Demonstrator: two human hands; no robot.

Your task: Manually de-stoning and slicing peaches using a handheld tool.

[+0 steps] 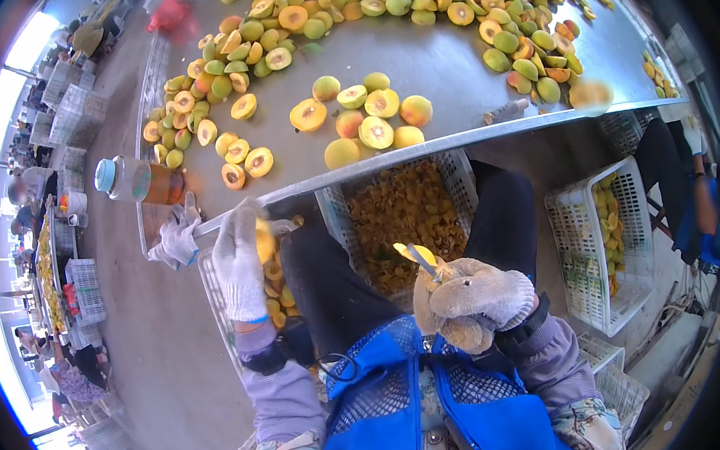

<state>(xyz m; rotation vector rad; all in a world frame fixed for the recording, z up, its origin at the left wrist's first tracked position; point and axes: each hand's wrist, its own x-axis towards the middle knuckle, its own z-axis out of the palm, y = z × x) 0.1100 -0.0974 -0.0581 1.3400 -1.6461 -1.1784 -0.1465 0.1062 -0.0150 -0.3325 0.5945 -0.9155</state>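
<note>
My left hand [239,269], in a white knitted glove, is raised at the table's front edge and blurred. A yellow peach piece [265,240] sits between its fingers and thumb, above a crate of cut peach pieces [275,286] partly hidden by my leg. My right hand [473,301], in a soiled glove, is closed around a small pitting tool [423,259], its handle hidden in the fist. A yellow scrap of fruit [416,252] clings to the metal tip. Several halved and whole-looking peaches [376,132] lie on the metal table [387,56] before me.
Between my knees stands a crate of brown pits and scraps [396,216]. A lidded bottle of amber liquid [147,180] and spare gloves [178,236] lie at the table's left corner. A wrapped stick-like tool [506,111] rests near the edge. Another person [698,192] sits beyond a white crate [602,241].
</note>
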